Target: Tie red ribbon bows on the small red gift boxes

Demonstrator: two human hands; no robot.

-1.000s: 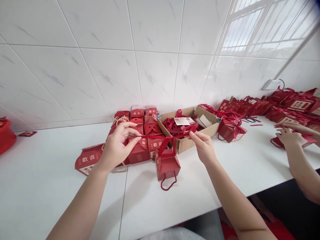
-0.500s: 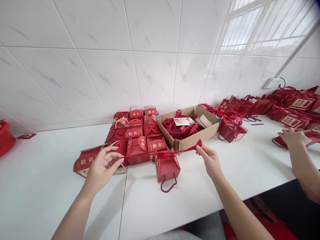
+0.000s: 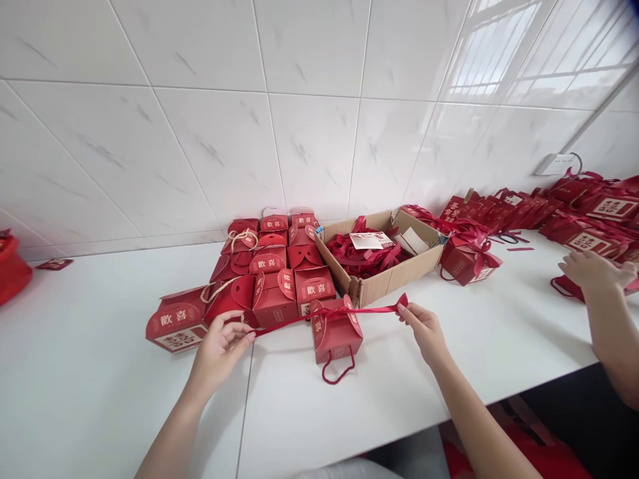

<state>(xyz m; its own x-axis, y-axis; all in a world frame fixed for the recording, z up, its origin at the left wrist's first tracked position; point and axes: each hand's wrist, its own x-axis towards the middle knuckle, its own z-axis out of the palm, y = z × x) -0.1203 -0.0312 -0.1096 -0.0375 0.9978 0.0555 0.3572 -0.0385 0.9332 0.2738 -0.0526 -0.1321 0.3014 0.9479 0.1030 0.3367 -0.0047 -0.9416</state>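
A small red gift box [image 3: 335, 330] with a cord handle stands on the white counter [image 3: 349, 412] in front of me. A red ribbon [image 3: 372, 310] runs taut across its top. My left hand [image 3: 220, 344] pinches the ribbon's left end low over the counter, fingers closed. My right hand [image 3: 423, 324] pinches the right end just right of the box. Each hand is about a hand's width from the box.
Behind the box is a block of several red gift boxes [image 3: 272, 266] and an open cardboard carton [image 3: 387, 279] of red ribbons. More red boxes [image 3: 524, 213] line the wall at right. Another person's hands [image 3: 594, 269] work at the far right. A red bag [image 3: 12, 269] sits far left.
Both hands came down and apart, pulling the ribbon from a raised span to a low taut line across the box top. The left hand moved down and left.
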